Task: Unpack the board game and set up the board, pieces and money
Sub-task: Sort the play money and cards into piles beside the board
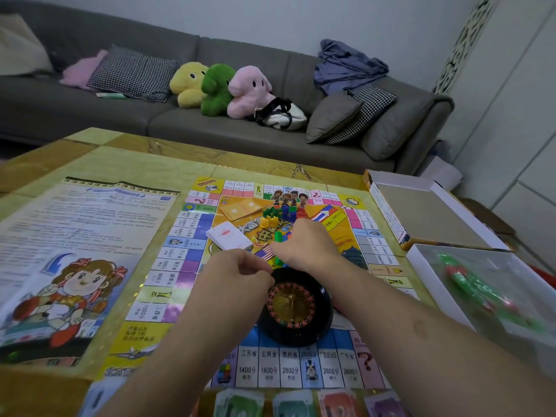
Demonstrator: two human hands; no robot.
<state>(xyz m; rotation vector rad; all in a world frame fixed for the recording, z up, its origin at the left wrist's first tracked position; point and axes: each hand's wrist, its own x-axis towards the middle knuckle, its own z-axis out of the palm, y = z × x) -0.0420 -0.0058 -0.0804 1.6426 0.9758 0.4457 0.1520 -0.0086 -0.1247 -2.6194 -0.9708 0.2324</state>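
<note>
- Colourful square paper game board [192, 260] lies flat on the yellow-tiled table [135, 155], near its right edge.
- Left hand [237, 272], fingers curled with fingertips pinched together; what it holds cannot be told.
- Right hand [304, 245], palm down over the board's centre, fingers bent among small green, yellow, blue and red plastic pieces [278, 216]; grip unclear.
- Black round roulette wheel [296, 308] sits near the board's front edge.
- White card deck [230, 236] rests left of centre.
- Coloured paper money [294, 403] lines the table's front edge.
</note>
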